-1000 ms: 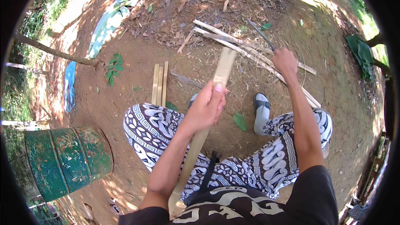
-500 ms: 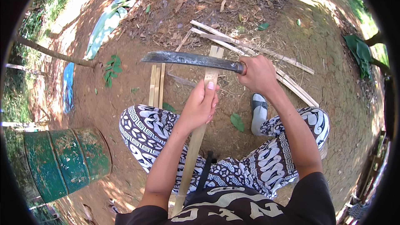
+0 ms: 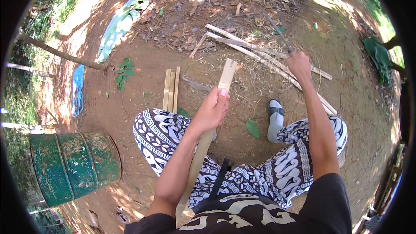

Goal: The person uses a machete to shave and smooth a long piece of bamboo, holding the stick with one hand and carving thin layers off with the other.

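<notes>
My left hand [image 3: 211, 112] is closed around a long, pale bamboo slat [image 3: 227, 74], thumb along its upper face. The slat slants from my lap past my left knee, its far end sticking out beyond my fingers. Farther off to the right, my right hand [image 3: 299, 66] grips the handle of a machete [image 3: 278, 31]. Its blade shows nearly edge-on as a thin dark line pointing away and to the left, apart from the slat. Beyond and below that hand lie split bamboo strips [image 3: 260, 58], crossing one another on the soil.
Three short bamboo pieces [image 3: 171, 90] lie beyond my left knee. A rusty green drum [image 3: 76, 164] lies at left, near a thin pole [image 3: 60, 55] and a blue sheet [image 3: 78, 91]. Long green leaves [image 3: 117, 26] stretch across the far left. My sandalled foot [image 3: 275, 119] rests at centre right.
My right hand has swung the machete away from the slat, outward to the right, and the blade has turned edge-on. The left hand keeps its hold on the slat. The whole view has shifted slightly.
</notes>
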{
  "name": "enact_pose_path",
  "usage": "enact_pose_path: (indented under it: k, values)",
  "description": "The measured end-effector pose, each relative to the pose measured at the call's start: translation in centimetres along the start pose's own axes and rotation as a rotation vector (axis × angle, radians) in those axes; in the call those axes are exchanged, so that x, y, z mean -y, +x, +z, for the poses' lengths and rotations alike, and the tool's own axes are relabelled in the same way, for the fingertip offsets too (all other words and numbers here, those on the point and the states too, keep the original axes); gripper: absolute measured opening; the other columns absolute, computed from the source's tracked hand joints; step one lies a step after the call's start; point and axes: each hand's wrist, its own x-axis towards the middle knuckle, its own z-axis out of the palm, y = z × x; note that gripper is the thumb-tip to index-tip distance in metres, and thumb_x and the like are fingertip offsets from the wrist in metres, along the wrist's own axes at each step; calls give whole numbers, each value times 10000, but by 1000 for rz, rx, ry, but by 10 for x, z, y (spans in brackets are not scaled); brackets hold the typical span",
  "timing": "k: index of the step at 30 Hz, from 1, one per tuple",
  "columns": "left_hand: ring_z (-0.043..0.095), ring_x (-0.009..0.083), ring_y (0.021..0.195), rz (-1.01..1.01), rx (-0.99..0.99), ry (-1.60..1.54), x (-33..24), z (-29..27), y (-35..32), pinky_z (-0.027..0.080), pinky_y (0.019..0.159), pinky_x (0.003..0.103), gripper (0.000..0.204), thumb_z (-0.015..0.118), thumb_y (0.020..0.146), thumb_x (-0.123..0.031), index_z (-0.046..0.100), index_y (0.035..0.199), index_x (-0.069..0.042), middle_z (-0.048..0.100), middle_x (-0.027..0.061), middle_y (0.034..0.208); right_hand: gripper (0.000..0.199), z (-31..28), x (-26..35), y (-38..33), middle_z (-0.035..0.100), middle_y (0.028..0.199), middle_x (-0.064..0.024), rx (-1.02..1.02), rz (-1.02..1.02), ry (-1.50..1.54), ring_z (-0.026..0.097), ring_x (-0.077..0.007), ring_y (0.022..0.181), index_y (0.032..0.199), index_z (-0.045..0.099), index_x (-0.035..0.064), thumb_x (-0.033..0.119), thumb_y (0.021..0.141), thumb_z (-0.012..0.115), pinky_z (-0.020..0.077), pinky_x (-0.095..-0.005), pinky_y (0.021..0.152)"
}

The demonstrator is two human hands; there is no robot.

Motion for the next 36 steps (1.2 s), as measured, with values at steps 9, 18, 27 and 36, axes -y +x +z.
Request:
enact_pose_path:
  k: [9,18,27,36]
  values:
    - [318,42,418,69,-10,-165,-14,2,4,302,358,220,352,338,1098,-387,444,1107,-51,399,-21,696,164,-52,100,-78,653,692,-227,198,-364,221,657,-430,701,823,699,55,183,807,599,531,-513,691]
    - [319,38,428,76,-2,-87,-16,10,-12,310,372,223,334,339,1101,-363,442,1114,-46,400,-22,699,141,-48,99,-92,669,690,-185,263,-499,108,668,-401,694,800,684,80,180,701,672,544,-498,668]
    - [329,26,449,95,50,89,6,7,-3,315,378,216,292,342,1102,-335,446,1093,-62,392,-40,690,233,15,23,-30,696,781,-230,162,-158,-58,704,-406,783,919,729,43,215,822,606,555,-512,743]
    - [316,36,417,20,2,-117,-10,-1,-6,308,364,219,333,329,1103,-356,454,1107,-47,387,-27,677,211,-41,82,-56,657,709,-242,113,-214,267,656,-431,694,817,688,25,182,854,553,520,-522,678]
